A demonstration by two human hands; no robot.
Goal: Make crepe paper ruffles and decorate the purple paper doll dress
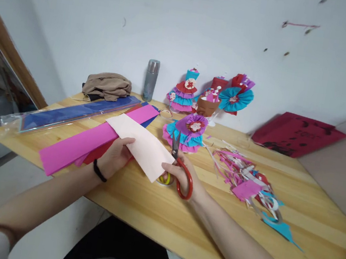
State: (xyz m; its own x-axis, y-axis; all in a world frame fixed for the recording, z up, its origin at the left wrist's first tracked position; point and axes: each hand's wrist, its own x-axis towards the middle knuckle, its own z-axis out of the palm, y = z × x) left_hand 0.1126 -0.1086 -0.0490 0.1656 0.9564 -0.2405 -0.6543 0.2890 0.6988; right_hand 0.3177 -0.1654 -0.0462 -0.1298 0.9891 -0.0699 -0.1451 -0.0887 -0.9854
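A pale cream strip of paper (pixel 142 144) is held slantwise above the table between both hands. My left hand (pixel 118 154) pinches its lower left edge, thumb on top. At the strip's right end, my right hand (pixel 182 174) grips it with the thumb while also holding red-handled scissors (pixel 184 179), blades pointing up and away. Behind the strip lie long magenta paper strips (pixel 73 146) with red paper (pixel 98 153) under them. A yellow ring-shaped item (pixel 165 178) shows partly below my right fingers. Just beyond the blades stands a ruffled paper dress (pixel 188 132) in purple, blue and pink.
Wrapped blue paper (pixel 77 113) and a brown cloth (pixel 107 85) lie at the left back. A thermos (pixel 150 80) stands by the wall, near a tiered paper dress (pixel 184 89) and a brown cup (pixel 208 106). Paper scraps (pixel 248 185) spread on the right; a dark red folder (pixel 296 136) leans behind.
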